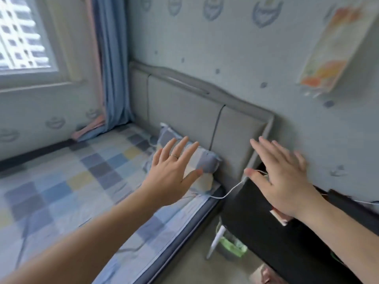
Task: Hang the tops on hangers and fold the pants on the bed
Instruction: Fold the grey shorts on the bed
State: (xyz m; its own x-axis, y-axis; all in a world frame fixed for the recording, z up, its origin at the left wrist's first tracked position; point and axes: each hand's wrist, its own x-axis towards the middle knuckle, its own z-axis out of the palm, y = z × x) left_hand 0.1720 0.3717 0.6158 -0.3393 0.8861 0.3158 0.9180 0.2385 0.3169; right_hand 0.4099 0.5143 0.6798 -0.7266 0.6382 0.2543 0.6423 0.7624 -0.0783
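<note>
Both hands are empty, with fingers straight and spread. The left hand (172, 169) hovers at centre above a soft checked fabric pillow (207, 162). The right hand (283, 179) hovers at 3 o'clock above a matte black bedside unit (256, 214). A bed (61, 181) with a smooth pastel-checked sheet fills 8 o'clock. No tops, pants or hangers are in view. Likely no step has begun, and the next move is finding the clothes.

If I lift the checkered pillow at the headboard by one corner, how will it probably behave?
The pillow looks plump and soft, so it would probably sag and feel light for its size. Its cloth cover seems matte, so it is likely not slippery. A thin white cable lies close by and might drag along.
</note>
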